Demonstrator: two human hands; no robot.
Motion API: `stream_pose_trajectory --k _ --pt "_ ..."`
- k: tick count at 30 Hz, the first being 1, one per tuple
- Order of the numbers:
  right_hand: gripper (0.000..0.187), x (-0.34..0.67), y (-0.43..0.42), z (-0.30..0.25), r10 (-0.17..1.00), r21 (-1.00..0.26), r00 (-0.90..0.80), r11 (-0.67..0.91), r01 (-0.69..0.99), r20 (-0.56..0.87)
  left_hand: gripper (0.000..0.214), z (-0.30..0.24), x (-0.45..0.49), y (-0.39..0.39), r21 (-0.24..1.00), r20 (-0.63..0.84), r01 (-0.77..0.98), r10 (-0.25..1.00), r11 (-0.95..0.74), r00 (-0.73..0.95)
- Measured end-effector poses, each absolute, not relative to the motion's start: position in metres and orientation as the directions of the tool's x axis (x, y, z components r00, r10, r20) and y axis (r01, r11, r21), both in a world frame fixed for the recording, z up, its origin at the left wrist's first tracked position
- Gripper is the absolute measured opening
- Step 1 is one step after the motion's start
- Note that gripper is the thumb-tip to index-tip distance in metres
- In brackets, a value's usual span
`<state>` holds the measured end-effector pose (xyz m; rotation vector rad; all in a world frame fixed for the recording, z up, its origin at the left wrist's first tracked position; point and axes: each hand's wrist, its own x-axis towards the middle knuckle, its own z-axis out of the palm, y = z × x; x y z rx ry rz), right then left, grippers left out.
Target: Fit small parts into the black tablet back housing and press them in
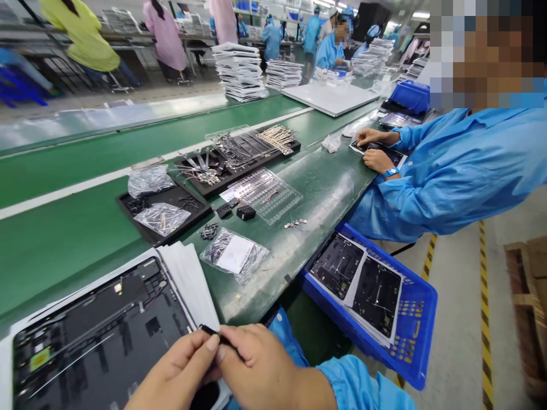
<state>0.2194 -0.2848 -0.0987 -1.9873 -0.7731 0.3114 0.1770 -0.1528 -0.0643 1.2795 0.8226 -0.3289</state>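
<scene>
Head view: left hand [179, 373] and right hand [262, 370] both pinching a thin black strip [212, 332] near the open panel [98, 336]; an uneven pull could kink or drop it.

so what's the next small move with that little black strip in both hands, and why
Probably lower the thin black strip, pinched between the left hand and right hand, onto the open black device panel just left of it. The strip is held above the panel's near corner, touching nothing else.
</scene>
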Motion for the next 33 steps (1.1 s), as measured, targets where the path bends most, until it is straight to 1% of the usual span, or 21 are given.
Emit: stream_pose_trajectory --k 3,5,7,11,13,15,21,25,28,30,33 --pt "0.027 0.218 -0.287 -0.097 0.572 -0.854 0.805 -0.329 0.403 0.159 0.049 -0.055 0.178 -0.157 0.758 -0.651 0.59 0.272 0.276 0.709" --pt "0.03 0.22 -0.289 -0.098 0.566 -0.81 0.793 -0.344 0.475 0.225 0.044 -0.052 0.177 -0.159 0.788 -0.614 0.559 0.248 0.26 0.749" --pt "0.032 0.226 -0.288 -0.102 0.597 -0.729 0.742 -0.355 0.585 0.305 0.046 -0.051 0.177 -0.157 0.799 -0.596 0.534 0.253 0.277 0.762" --pt "0.032 0.237 -0.282 -0.107 0.672 -0.565 0.602 -0.319 0.761 0.431 0.061 -0.051 0.171 -0.15 0.805 -0.586 0.475 0.352 0.357 0.729" --pt "0.032 0.24 -0.279 -0.105 0.701 -0.503 0.537 -0.288 0.815 0.469 0.058 -0.051 0.168 -0.147 0.814 -0.571 0.45 0.36 0.367 0.738" --pt "0.032 0.241 -0.275 -0.103 0.722 -0.466 0.499 -0.272 0.842 0.479 0.052 -0.051 0.166 -0.143 0.824 -0.554 0.434 0.359 0.363 0.751" --pt "0.032 0.242 -0.263 -0.097 0.748 -0.479 0.485 -0.254 0.84 0.453 0.036 -0.051 0.16 -0.133 0.851 -0.508 0.382 0.379 0.361 0.774" --pt "0.031 0.242 -0.256 -0.093 0.733 -0.486 0.465 -0.209 0.849 0.496 0.033 -0.049 0.155 -0.129 0.839 -0.513 0.351 0.39 0.417 0.764" --pt "0.03 0.242 -0.249 -0.09 0.718 -0.468 0.47 -0.224 0.855 0.514 0.03 -0.052 0.15 -0.123 0.858 -0.49 0.334 0.429 0.39 0.759" --pt "0.029 0.243 -0.244 -0.089 0.724 -0.45 0.462 -0.232 0.862 0.512 0.028 -0.055 0.147 -0.118 0.875 -0.466 0.318 0.46 0.364 0.756" --pt "0.029 0.249 -0.235 -0.087 0.768 -0.432 0.404 -0.185 0.883 0.496 0.028 -0.056 0.142 -0.109 0.878 -0.45 0.271 0.49 0.394 0.747"
